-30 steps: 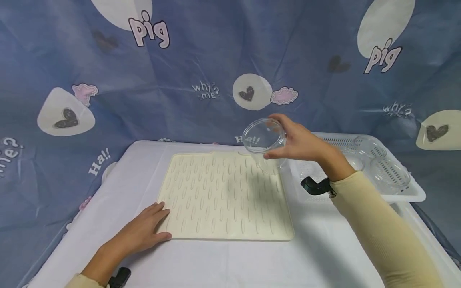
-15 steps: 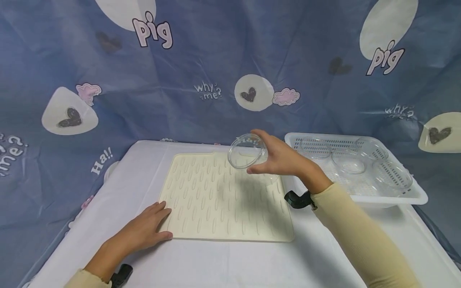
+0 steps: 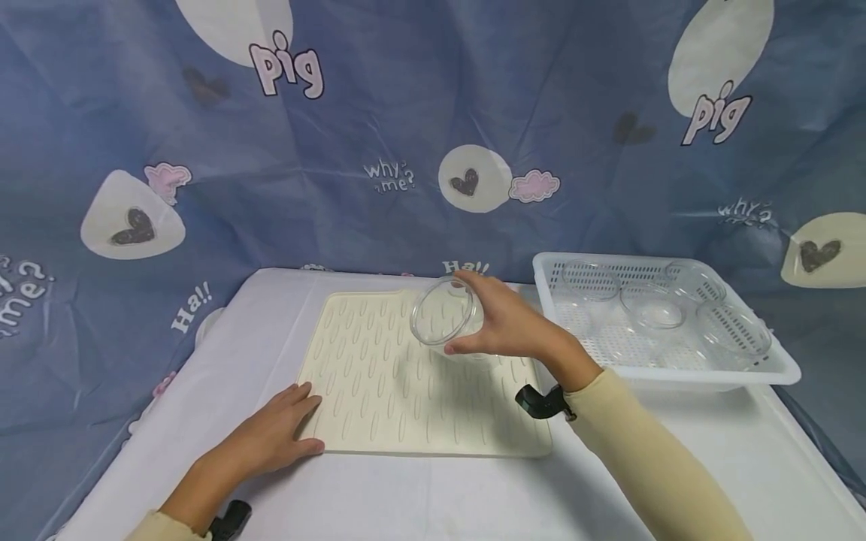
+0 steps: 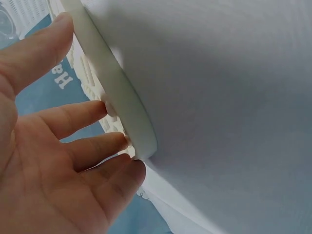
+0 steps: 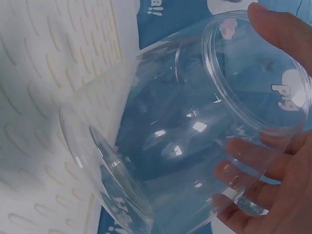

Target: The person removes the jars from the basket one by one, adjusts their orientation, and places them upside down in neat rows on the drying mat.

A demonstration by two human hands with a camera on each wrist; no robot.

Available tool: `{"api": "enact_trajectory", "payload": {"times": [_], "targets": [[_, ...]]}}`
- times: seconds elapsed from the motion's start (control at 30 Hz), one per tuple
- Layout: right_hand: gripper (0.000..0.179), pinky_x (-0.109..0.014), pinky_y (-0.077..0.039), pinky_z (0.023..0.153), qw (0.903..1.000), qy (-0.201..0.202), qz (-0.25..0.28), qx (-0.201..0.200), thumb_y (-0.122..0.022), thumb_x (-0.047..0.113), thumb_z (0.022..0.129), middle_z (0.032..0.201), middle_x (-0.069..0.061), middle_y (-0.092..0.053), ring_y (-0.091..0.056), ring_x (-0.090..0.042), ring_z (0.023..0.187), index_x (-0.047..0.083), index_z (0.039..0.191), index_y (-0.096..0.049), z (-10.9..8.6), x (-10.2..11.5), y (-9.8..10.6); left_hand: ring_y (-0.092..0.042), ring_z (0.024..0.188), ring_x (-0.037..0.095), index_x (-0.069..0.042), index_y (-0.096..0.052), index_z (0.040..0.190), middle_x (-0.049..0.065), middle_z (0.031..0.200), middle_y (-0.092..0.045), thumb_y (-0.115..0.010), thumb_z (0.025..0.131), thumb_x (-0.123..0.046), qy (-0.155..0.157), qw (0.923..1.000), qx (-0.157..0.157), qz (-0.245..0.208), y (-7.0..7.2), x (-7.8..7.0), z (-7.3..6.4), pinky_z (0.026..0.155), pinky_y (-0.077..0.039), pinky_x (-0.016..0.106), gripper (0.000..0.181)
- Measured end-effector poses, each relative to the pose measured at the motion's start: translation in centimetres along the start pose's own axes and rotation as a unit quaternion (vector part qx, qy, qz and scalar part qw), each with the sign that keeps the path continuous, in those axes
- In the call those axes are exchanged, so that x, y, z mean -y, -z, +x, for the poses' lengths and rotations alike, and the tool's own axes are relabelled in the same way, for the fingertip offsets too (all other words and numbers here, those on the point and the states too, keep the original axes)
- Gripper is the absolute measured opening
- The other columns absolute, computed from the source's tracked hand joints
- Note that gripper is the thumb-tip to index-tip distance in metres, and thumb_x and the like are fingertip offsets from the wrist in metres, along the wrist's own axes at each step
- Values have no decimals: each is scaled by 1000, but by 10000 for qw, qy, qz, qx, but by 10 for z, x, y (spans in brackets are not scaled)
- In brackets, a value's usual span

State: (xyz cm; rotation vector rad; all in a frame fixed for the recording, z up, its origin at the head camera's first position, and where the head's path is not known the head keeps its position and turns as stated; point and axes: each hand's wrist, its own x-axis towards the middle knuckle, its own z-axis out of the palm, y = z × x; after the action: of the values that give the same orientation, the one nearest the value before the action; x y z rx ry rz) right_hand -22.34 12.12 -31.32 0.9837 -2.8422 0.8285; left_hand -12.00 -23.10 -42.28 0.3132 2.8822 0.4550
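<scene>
A flat cream mat (image 3: 379,376) bears raised oval ridges; right of it, a slotted white basket (image 3: 731,375) bears rounded clear containers (image 3: 652,306). Over the mat, the right hand (image 3: 504,321) grips a tilted, glossy transparent tub (image 5: 180,117). The left hand (image 3: 271,432), fingers loosely spread, touches the mat's near left corner.

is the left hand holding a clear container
No, the left hand rests at the edge of the mat, while the right hand grips the clear container.

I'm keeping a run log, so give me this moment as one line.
right hand: grips tilted clear container over mat | left hand: touches mat's left edge | basket: right of mat, more clear containers inside
</scene>
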Motion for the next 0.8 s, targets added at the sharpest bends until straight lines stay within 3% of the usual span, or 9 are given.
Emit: {"api": "enact_trajectory", "payload": {"times": [0.3,0.4,0.47,0.6,0.7,0.8], "targets": [[105,-52,-39,116,10000,18,-31,-74,-89,47,66,147,-9,-52,-47,-32,138,6,150,-39,1,-4,-6,-33,140,56,8,-54,135,35,150,-39,-80,79,-38,-227,9997,10,-40,0,2,-2,110,-37,65,77],[105,-52,-39,116,10000,-13,-33,-51,-89,47,67,149,-9,-51,-46,-31,139,8,150,-39,1,-3,-8,-31,141,57,9,-53,137,36,151,-37,-78,82,-39,-204,9994,204,-172,5,2,-5,111,-35,66,76],[105,-52,-39,116,10000,-6,-37,-60,-89,47,67,150,-9,-49,-46,-32,139,8,150,-38,1,-2,-8,-33,141,55,8,-52,137,35,151,-38,-74,86,-39,-297,9992,175,-205,12,0,-5,111,-36,65,73],[107,-51,-40,116,9999,-11,-80,-79,-89,48,67,153,-9,-46,-46,-31,141,9,151,-37,-2,-1,-11,-43,137,49,4,-54,137,29,148,-46,-68,93,-35,-694,9954,-518,-398,34,-11,-1,108,-40,64,60],[108,-51,-42,114,9999,-15,-53,-95,-89,48,66,152,-7,-48,-48,-29,140,10,152,-35,-3,1,-12,-47,136,46,0,-54,138,24,147,-50,-66,95,-30,-1017,9854,-1193,-665,49,-24,7,108,-42,63,54],[109,-50,-45,112,9999,70,16,-144,-90,47,66,150,-8,-50,-51,-29,137,10,152,-34,-2,4,-15,-47,137,42,-3,-54,139,19,148,-50,-67,95,-27,-1239,9746,-1568,-1009,59,-40,18,109,-41,62,53]]}}
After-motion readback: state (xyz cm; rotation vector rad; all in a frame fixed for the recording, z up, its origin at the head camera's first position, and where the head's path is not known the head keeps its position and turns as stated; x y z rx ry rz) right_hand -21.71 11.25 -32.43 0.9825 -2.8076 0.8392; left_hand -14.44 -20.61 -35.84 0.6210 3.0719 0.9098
